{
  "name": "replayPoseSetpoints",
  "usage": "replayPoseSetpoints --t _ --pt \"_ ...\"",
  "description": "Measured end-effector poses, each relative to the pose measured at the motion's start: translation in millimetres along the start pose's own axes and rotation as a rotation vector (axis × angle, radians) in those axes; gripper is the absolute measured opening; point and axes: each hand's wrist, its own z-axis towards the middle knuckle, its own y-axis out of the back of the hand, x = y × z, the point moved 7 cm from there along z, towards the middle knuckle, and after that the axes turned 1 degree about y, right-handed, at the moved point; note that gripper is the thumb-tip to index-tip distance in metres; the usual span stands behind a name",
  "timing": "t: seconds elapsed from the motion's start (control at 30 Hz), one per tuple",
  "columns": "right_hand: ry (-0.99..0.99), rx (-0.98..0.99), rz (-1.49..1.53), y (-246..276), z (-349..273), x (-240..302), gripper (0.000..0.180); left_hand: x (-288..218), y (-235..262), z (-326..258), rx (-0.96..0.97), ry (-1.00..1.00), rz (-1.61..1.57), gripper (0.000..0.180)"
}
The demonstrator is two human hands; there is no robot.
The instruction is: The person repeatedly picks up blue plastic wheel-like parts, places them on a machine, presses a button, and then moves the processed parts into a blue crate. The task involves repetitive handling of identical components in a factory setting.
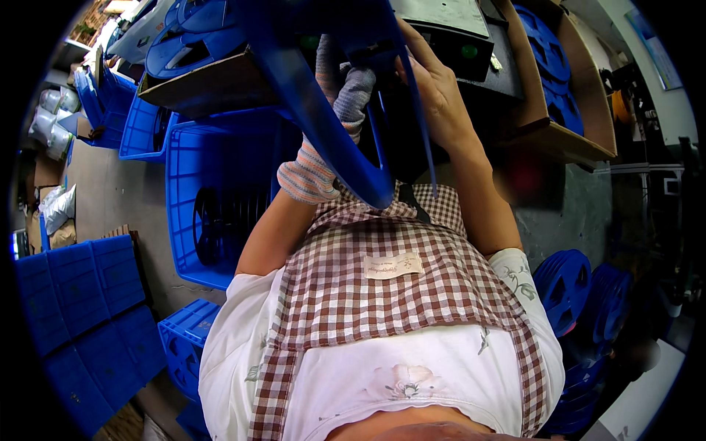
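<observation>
My left hand (351, 99), in a knitted glove striped grey, blue and pink, has its fingers partly curled inside a large, round, blue plastic reel (310, 110). The reel's rim crosses in front of part of the glove, so I cannot tell how firmly those fingers close. My right hand (437, 103), bare, holds the reel's other side, its fingers long and only slightly bent against the thin edge.

The reel is raised between both hands, in front of my brown-and-white checked cloth apron (382, 298). It is smooth and glossy, tilted, with a broad curved band towards my left, a narrow edge towards my right and a dark middle; its top runs out of view.

I count one reel in my hands and, beyond my right hand, two more blue reels (543, 44) showing in one brown cardboard box (562, 137). Just beyond that hand sits one black metal box (482, 67) with a single green button. Past my left hand, at least two blue reels lie over another cardboard box (213, 92). Left of my left forearm stands one large blue plastic crate (220, 151) holding black reels (208, 228), too overlapped to count.
</observation>
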Motion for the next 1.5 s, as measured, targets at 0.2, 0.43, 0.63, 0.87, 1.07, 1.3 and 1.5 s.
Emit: replayPoseSetpoints --t 0.2,0.43,0.63,0.87,1.07,1.3,1.5 --pt "0.021 0.027 -0.055 -0.1 -2.5 0.0 0.058 2.3 2.0 -1.3 -0.004 0.011 0.017 0.071" --pt "0.049 0.016 -0.114 -2.0 -1.1 -0.6 0.071 0.8 3.0 -2.2 0.003 0.022 0.066 0.069" --pt "0.045 0.051 -0.15 -2.3 2.3 -0.5 0.071 -4.8 5.1 -4.8 0.064 0.095 0.23 0.067" --pt "0.11 0.191 -0.405 22.6 5.4 31.1 0.072 -24.6 12.4 -5.6 0.213 0.151 0.392 0.061" --pt "0.023 0.364 -0.671 68.6 54.7 14.9 0.072 -7.9 42.7 66.3 0.256 0.345 0.131 0.037" --pt "0.041 0.264 -1.184 129.4 216.2 -72.2 0.079 40.6 97.1 199.5 0.331 0.23 0.242 0.03" --pt "-0.037 0.309 -1.115 102.3 286.9 -98.1 0.071 68.6 125.9 250.1 0.195 0.279 0.337 0.029"
